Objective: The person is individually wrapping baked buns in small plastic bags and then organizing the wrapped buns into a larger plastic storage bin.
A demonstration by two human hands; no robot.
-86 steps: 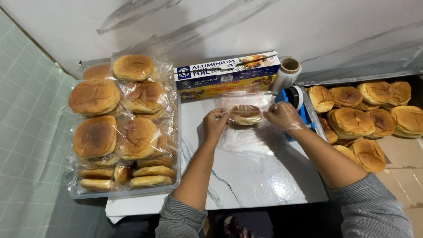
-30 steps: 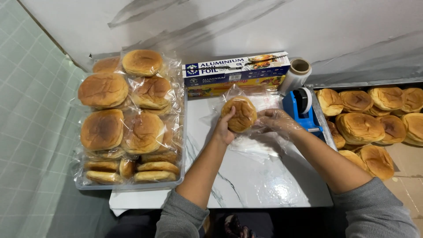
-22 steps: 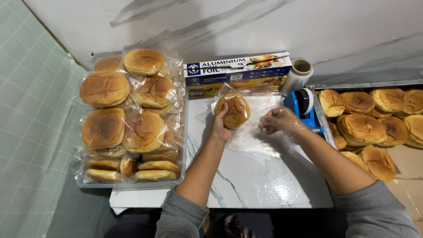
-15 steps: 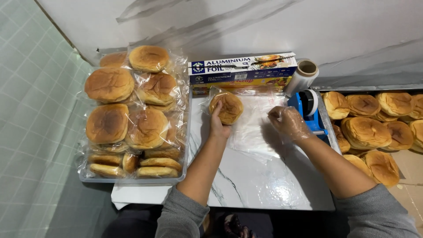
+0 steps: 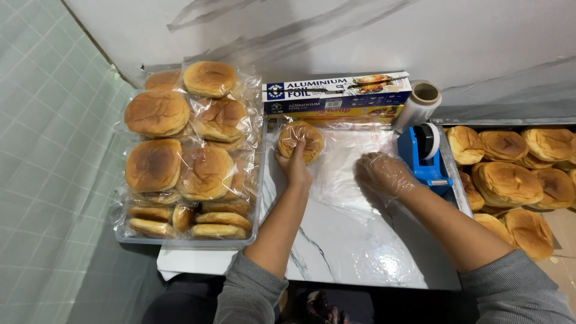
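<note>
Where the pale green tiled floor [image 5: 42, 180] fills the left side, the scene begins, and the rest runs rightward.

Left edge: a clear tray [image 5: 186, 243] piled with wrapped buns [image 5: 180, 150] overhangs the left side of the white marble tabletop [image 5: 336, 252], its right wall just beside the left forearm.

Open room: the near middle of the tabletop is bare between the two forearms; a marble wall [image 5: 360, 36] closes the far side.

Left hand [image 5: 295, 168]: fingers curled over and clamped on a wrapped bun [image 5: 300, 141], which sits at the far part of the tabletop, just near of the foil box and right of the tray.

Film sheet [image 5: 348, 174]: a clear plastic sheet lies flat on the tabletop between the hands, reaching to the foil box.

Right hand [image 5: 384, 174]: in a thin clear glove, fingers spread and pressed flat on the sheet, holding nothing, just left of the tape dispenser.

Packages: a long blue and white foil box [image 5: 336, 96] with yellow along its near face lies along the far edge; a roll of clear film [image 5: 418, 105] leans at its right end.

Tape dispenser [image 5: 423, 153]: blue, at the right edge of the tabletop.

Right edge: bare buns [image 5: 516, 174] are heaped beyond the dispenser, lower than the tabletop.
</note>
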